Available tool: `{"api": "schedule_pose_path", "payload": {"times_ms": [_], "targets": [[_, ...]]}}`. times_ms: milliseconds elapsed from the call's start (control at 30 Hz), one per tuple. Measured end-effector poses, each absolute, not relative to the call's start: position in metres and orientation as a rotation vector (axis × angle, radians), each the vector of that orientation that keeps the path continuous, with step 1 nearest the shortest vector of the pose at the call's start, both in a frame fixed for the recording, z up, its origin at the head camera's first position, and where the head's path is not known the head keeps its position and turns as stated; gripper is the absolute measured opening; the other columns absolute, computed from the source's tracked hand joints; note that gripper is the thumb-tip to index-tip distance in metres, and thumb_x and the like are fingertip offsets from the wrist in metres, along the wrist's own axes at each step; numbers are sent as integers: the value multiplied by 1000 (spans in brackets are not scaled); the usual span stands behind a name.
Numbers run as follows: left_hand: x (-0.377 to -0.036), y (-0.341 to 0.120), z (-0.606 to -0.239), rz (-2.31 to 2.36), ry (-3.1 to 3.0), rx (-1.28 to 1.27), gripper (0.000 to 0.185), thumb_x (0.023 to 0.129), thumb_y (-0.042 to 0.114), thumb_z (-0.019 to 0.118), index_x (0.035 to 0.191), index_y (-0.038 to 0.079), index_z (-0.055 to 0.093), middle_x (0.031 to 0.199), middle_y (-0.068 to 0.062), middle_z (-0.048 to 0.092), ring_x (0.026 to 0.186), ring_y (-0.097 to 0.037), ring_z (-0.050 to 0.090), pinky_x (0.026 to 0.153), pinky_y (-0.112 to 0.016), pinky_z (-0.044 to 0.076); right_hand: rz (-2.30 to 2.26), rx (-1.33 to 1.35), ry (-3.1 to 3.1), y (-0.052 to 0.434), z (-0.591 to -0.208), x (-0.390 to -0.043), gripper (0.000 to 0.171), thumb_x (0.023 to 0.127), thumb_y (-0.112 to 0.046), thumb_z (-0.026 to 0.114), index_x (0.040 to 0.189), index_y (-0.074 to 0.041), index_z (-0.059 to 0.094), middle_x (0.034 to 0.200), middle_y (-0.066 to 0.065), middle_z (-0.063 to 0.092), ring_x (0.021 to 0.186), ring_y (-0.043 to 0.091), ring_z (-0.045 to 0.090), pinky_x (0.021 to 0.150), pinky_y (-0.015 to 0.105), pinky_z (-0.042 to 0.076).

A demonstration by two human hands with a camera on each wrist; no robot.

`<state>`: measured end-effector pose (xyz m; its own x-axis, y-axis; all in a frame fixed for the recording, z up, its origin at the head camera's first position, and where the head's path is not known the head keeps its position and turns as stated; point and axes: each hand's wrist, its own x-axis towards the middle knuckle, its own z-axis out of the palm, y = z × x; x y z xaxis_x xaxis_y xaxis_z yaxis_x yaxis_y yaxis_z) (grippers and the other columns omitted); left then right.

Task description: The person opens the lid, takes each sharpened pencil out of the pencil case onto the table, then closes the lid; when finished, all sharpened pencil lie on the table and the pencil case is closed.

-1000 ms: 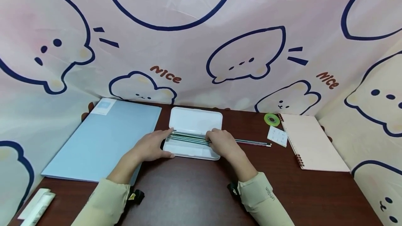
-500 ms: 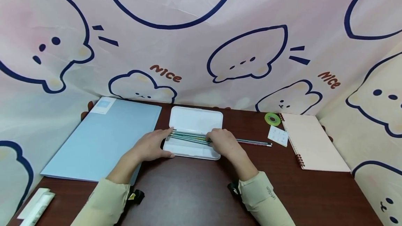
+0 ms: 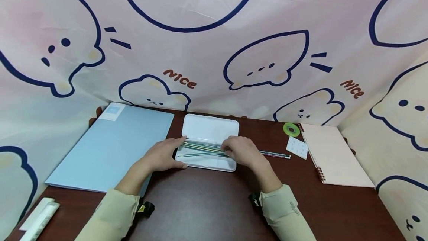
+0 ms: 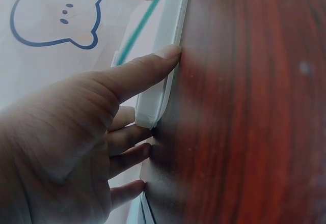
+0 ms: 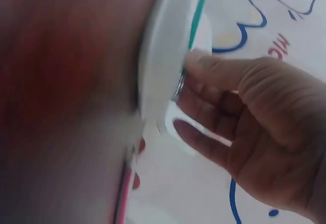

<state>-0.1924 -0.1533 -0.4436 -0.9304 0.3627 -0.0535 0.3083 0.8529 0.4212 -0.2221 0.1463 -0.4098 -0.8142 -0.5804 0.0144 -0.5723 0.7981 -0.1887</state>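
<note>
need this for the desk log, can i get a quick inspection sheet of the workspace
surface: dark red-brown wooden table.
job's things: open white pencil case holding green pencils.
clutter: blue folder, pink spiral notebook, green tape roll, small white card, two pencils on the table, white tube.
fingers: left hand steadies the case's left end; right hand pinches a pencil in the case.
cables: nothing seen.
surroundings: pink cartoon-print cloth behind and at both sides.

White pencil case [image 3: 210, 129], green pencils [image 3: 200, 148], light-blue folder [image 3: 110, 148], pink notebook [image 3: 334, 155], dark reddish-brown table [image 3: 207, 203].
</note>
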Motion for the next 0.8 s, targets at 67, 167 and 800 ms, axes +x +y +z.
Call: {"api": "schedule_pose_path", "payload": {"times_ms": [67,167,800], "targets": [[-193,-152,-444,625,2899,534,100,78,50,85,156,8,40,151,-17,52,137,-37,51,109,-57,43,-308,-947,2959,157,-408,-225,14,92,-14,74,104,-19,80,103,-3,75,92,14,67,83,37,57],[-193,-152,-445,626,2899,538,100,78,50,85,156,8,40,151,-17,52,137,-37,51,109,-57,43,-329,-926,2999,176,-407,-228,14,92,-15,76,104,-19,81,104,-3,76,94,14,68,86,38,57],[-195,-154,-445,638,2893,550,101,78,50,85,156,7,39,151,-18,52,137,-38,51,109,-57,43,-438,-545,3062,299,-405,-232,4,90,-14,76,93,-12,74,91,0,71,79,17,59,75,40,51]]}}
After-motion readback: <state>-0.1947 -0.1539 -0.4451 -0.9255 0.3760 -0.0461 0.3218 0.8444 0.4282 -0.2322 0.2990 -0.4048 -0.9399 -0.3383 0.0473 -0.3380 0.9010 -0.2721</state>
